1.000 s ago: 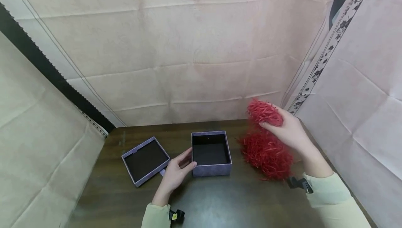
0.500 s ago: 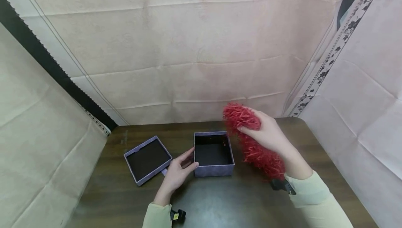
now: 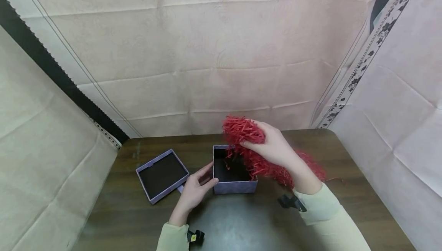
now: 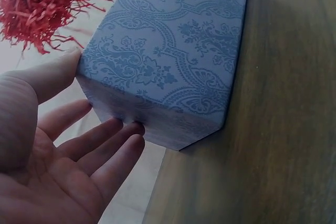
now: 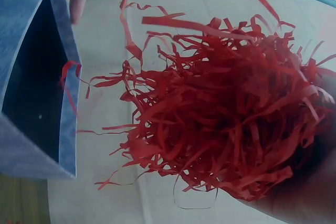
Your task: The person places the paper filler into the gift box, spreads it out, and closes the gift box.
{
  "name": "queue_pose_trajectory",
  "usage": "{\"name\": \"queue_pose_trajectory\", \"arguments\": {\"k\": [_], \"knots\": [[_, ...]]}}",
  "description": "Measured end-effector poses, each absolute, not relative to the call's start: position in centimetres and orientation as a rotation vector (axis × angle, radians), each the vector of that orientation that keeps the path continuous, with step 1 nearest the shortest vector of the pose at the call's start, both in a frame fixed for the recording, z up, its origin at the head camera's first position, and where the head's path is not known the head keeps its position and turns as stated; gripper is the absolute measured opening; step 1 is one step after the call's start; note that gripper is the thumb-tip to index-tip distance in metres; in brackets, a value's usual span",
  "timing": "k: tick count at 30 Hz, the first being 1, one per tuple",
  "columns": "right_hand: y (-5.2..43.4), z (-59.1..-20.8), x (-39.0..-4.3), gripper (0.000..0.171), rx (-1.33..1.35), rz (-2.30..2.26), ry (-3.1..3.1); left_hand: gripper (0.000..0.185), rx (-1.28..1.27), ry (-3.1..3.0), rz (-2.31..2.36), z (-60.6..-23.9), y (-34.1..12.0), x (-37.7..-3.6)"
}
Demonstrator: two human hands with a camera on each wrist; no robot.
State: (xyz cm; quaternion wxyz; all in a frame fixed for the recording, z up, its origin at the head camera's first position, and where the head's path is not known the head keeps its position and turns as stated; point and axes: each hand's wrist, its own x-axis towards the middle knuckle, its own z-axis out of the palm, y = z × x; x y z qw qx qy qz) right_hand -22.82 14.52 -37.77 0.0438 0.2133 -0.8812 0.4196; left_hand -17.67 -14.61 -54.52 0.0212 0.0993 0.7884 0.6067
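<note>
Near the middle of the table stands an open-topped purple-blue patterned box with a dark inside. My left hand steadies it at its left side. In the left wrist view the thumb touches the box's corner and fairly straight fingers rest against one wall. My right hand grips a big clump of red shredded paper over the box, and strands dangle into the opening. Seen from the right wrist, the clump spreads in loose strips, with a few strips crossing the box rim.
The matching box lid lies inside-up to the left, a ribbon tab showing under its corner. More red shredded paper is on the table to the right, partly behind my right forearm. Pale cloth walls surround the dark wooden table.
My right hand has carried the clump of red shredded paper leftward, from above the pile to above the box. My left hand stays at the box's side.
</note>
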Motion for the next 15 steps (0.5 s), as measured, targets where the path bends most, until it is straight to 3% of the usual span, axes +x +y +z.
{"name": "queue_pose_trajectory", "arguments": {"k": [15], "knots": [[12.9, -43.5, -24.1, 0.062, 0.633, 1.427, -2.826, 0.064, 0.31, 2.442, 1.88, -54.6, -14.6, -17.7]]}}
